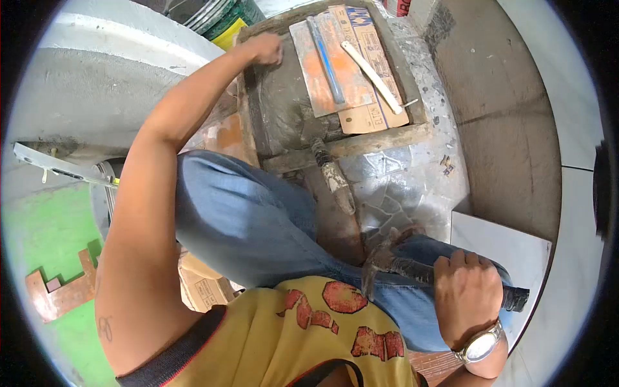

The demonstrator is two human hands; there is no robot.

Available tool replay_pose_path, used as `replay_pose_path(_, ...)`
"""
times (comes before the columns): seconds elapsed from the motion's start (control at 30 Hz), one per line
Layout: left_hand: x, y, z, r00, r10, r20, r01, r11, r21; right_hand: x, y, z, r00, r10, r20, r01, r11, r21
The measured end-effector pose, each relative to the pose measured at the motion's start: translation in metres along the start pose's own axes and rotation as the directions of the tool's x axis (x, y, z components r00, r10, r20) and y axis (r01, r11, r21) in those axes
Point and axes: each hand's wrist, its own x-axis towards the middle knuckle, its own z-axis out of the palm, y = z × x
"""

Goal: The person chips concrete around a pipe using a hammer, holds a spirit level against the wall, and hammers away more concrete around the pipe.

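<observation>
My right hand (467,293) is wrapped round the dark handle of a hammer (412,269), whose head lies over my knee. At the upper left of a wooden-framed tray (380,140), my left hand (264,49) is closed in a fist; whatever it may hold is hidden. Grey wet mortar (280,97) fills the tray's left part. A trowel with a worn handle (336,184) rests with its blade end in the mortar. Cardboard sheets (371,119) lie in the tray, with a blue strip (326,61) and a white strip (373,77) on top.
A bucket (222,16) stands behind the tray's upper left corner. At the left are a metal level (64,169) and a green surface (39,226) with brown pieces on it. A white tile (496,255) lies beside my right knee, and a cardboard box (205,290) is below my left leg.
</observation>
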Motion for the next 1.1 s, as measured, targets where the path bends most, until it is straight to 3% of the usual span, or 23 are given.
replay_pose_path(0.03,-0.011,-0.008,0.01,0.997,-0.072,-0.012,0.072,0.997,-0.001,0.0,-0.001,-0.001,1.0,-0.012,-0.001,0.012,1.0,0.015)
replay_pose_path(0.13,-0.026,-0.025,0.024,0.995,-0.055,0.08,0.052,0.998,0.032,0.002,-0.002,-0.01,0.998,-0.059,-0.007,0.06,0.997,0.049)
replay_pose_path(0.3,-0.037,-0.025,0.036,0.989,-0.123,0.082,0.115,0.989,0.096,0.004,-0.003,-0.014,0.991,-0.127,-0.031,0.129,0.989,0.078)
replay_pose_path(0.6,-0.022,-0.021,0.056,0.941,-0.23,0.248,0.189,0.966,0.176,0.01,-0.005,-0.011,0.998,-0.029,0.056,0.033,0.997,-0.071)
replay_pose_path(0.63,-0.021,-0.023,0.056,0.943,-0.224,0.246,0.184,0.967,0.177,0.009,-0.005,-0.01,0.999,-0.04,0.006,0.041,0.997,-0.065)
replay_pose_path(0.73,-0.027,-0.017,0.049,0.966,-0.244,0.081,0.234,0.965,0.118,0.008,-0.002,-0.005,0.992,-0.068,-0.103,0.064,0.997,-0.042)
replay_pose_path(0.87,-0.009,-0.043,0.033,0.966,-0.234,0.106,0.234,0.972,0.017,0.005,-0.003,-0.009,0.997,-0.064,-0.039,0.064,0.998,-0.001)
replay_pose_path(0.93,0.005,-0.06,0.019,0.998,-0.055,-0.023,0.047,0.966,-0.254,0.005,-0.004,-0.011,0.998,-0.063,0.008,0.063,0.998,0.023)
replay_pose_path(0.97,0.012,-0.057,0.012,0.99,-0.045,-0.136,-0.011,0.924,-0.383,0.005,-0.003,-0.011,0.998,-0.066,0.018,0.066,0.997,0.035)
replay_pose_path(1.0,0.018,-0.042,-0.005,0.968,-0.046,-0.246,-0.086,0.861,-0.501,0.005,-0.002,-0.011,0.997,-0.069,0.027,0.068,0.997,0.046)
replay_pose_path(1.03,0.009,0.005,-0.037,0.95,-0.152,-0.273,-0.038,0.813,-0.582,0.004,-0.001,-0.013,0.997,-0.065,0.036,0.064,0.997,0.046)
replay_pose_path(1.07,0.01,0.038,-0.067,0.944,-0.201,-0.262,0.015,0.819,-0.574,0.006,0.0,-0.014,0.996,-0.074,0.049,0.072,0.997,0.04)
replay_pose_path(1.1,0.022,0.056,-0.074,0.91,-0.162,-0.382,-0.064,0.854,-0.516,0.009,0.001,-0.015,0.995,-0.083,0.052,0.081,0.996,0.03)
